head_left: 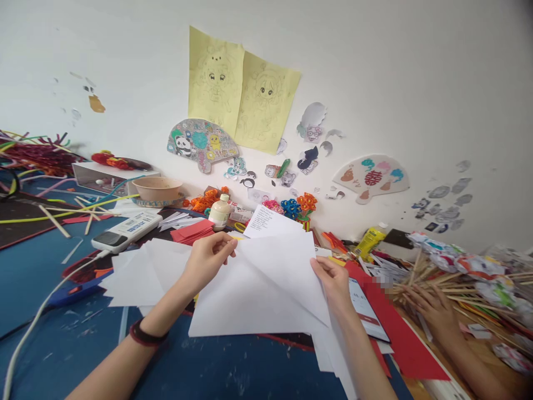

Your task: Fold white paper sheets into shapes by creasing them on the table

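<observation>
Two white paper sheets (258,294) overlap in front of me, raised above the table. My left hand (211,254) is closed in a pinch at their upper left edge; a dark band circles that wrist. On the right side, my right hand (333,278) grips the paper edge between thumb and fingers. Behind them is a white sheet with printed text (272,222). More loose white paper (144,269) lies to the left, and further white sheets (327,350) hang below my right hand.
A power strip (127,232) with its cable, a bowl (157,189) and a glue bottle (220,212) stand left of centre. A phone (366,308) rests on red paper (400,339) at right. Another person's hand (435,314) is near wooden sticks (445,286). Behind is a decorated wall.
</observation>
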The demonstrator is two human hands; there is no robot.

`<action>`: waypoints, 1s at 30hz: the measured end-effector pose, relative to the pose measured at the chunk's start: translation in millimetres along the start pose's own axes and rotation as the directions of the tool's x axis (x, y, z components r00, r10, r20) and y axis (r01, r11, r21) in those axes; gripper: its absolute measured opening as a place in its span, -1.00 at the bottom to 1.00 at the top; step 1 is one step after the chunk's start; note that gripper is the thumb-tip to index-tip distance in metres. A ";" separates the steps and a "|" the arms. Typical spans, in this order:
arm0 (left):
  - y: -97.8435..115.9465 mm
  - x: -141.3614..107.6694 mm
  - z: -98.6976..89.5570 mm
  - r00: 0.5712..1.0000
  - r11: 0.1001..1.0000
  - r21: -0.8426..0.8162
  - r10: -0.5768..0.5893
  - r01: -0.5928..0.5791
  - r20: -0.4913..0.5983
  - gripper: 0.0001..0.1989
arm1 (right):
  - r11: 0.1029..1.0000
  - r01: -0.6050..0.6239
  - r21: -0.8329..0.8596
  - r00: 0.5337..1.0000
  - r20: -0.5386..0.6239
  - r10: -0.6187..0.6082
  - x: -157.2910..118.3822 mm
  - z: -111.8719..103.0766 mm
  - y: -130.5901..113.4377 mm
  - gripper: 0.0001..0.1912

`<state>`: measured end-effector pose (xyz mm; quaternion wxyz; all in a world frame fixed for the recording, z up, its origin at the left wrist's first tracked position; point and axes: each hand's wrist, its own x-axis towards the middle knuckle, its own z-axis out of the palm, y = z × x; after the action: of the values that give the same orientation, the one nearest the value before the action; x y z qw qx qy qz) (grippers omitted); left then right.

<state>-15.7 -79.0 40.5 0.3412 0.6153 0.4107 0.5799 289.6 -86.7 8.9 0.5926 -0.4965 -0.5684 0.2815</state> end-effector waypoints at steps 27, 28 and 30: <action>0.3 -0.7 -0.4 0.999 0.993 0.118 -0.027 0.023 0.036 -0.67 | 1.000 0.004 0.021 1.000 -0.007 -0.003 0.1 -1.9 1.7 -0.72; 0.0 -0.7 -0.5 0.999 0.993 0.119 -0.022 0.017 0.039 -0.69 | 1.000 0.003 0.023 1.000 -0.005 -0.003 0.2 -1.8 1.2 -0.72; -1.2 -0.2 -1.1 0.999 0.991 0.132 -0.010 0.005 0.040 -0.71 | 0.999 -0.012 0.042 1.000 0.004 0.012 0.6 -1.6 0.3 -0.72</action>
<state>-16.9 -78.8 39.4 0.3103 0.6467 0.4433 0.5376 291.4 -86.5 9.0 0.6002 -0.4868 -0.5603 0.2980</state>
